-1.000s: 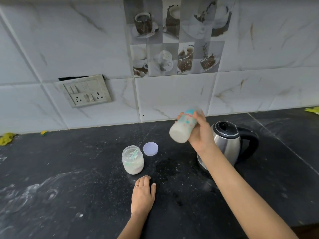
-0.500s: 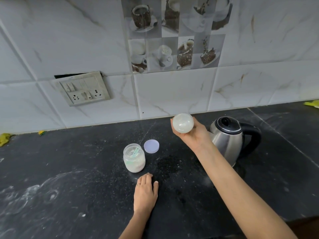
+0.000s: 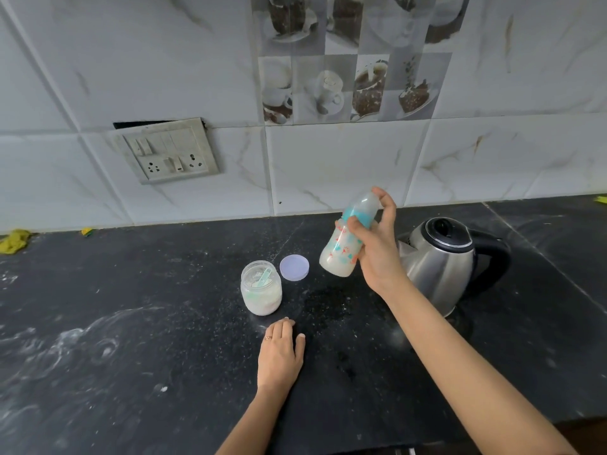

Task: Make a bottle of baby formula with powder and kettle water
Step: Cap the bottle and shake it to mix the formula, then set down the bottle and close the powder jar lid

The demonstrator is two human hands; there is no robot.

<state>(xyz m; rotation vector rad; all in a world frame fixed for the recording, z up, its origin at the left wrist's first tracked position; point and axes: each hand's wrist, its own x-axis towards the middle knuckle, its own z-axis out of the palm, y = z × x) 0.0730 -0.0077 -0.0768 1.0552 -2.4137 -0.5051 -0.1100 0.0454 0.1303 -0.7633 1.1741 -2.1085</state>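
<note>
Wrapped around the baby bottle (image 3: pixel 341 249), my right hand (image 3: pixel 377 247) holds it up off the black counter (image 3: pixel 131 323), fingers across the teal collar and thumb up by the clear cap. Its long axis tilts, cap end up and toward the tiled wall, base down and toward me on the left. I can see orange and teal prints on the clear body, but any writing there is too small for me to read. Milky white liquid fills the lower part. Just behind my grip to the right sits the steel kettle (image 3: pixel 440 267), lid shut, black handle turned away from the bottle. Below and left of the grip stand the open powder jar (image 3: pixel 261 292) with a teal scoop (image 3: pixel 264 278) inside and its lilac lid (image 3: pixel 294 267) lying flat beside it. My left hand (image 3: pixel 279 354) rests flat on the counter, holding nothing, nearer to me than the jar.
</note>
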